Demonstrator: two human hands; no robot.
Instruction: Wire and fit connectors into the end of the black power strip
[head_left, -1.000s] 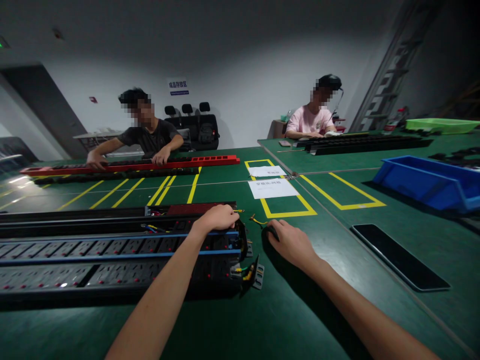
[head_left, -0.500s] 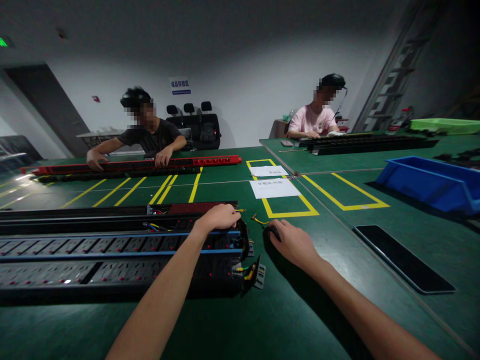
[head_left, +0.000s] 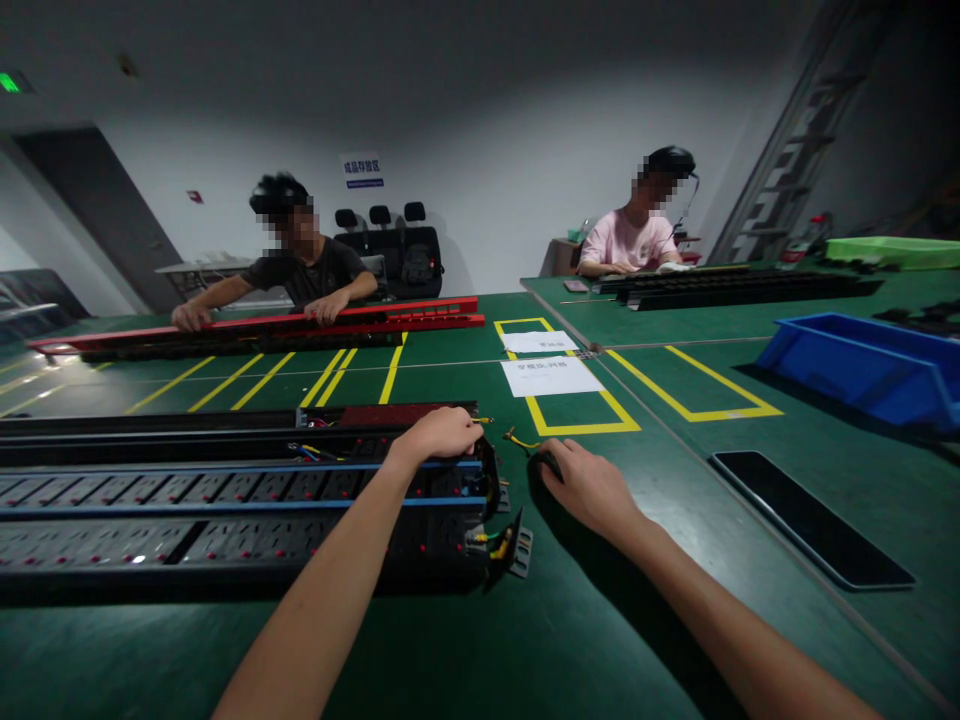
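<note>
My left hand (head_left: 444, 432) lies over the right end of a long black power strip housing (head_left: 187, 446), its fingers curled down on the end. A short yellow wire (head_left: 484, 420) pokes out beside it. To the right, my right hand (head_left: 589, 485) is closed around a small black end cap (head_left: 552, 463), mostly covered by the fingers. From it a yellow-green wire (head_left: 523, 441) reaches left, with a metal terminal at its tip. Nearer me lie a blue-edged power strip (head_left: 247, 488) and a black power strip (head_left: 255, 542); a slotted end plate (head_left: 519, 550) hangs tilted on wires.
A phone (head_left: 810, 520) lies at right, below a blue bin (head_left: 862, 370). Paper sheets (head_left: 551, 378) lie on the green table (head_left: 645, 620). Across it, one person handles a red rail (head_left: 420, 318); another sits behind black rails (head_left: 750, 287). A green tray (head_left: 892, 252) stands far right.
Both my hands stay in nearly the same place. Across the table, the person at left has tilted up a red part, so two red edges now show. The view has shifted slightly.
</note>
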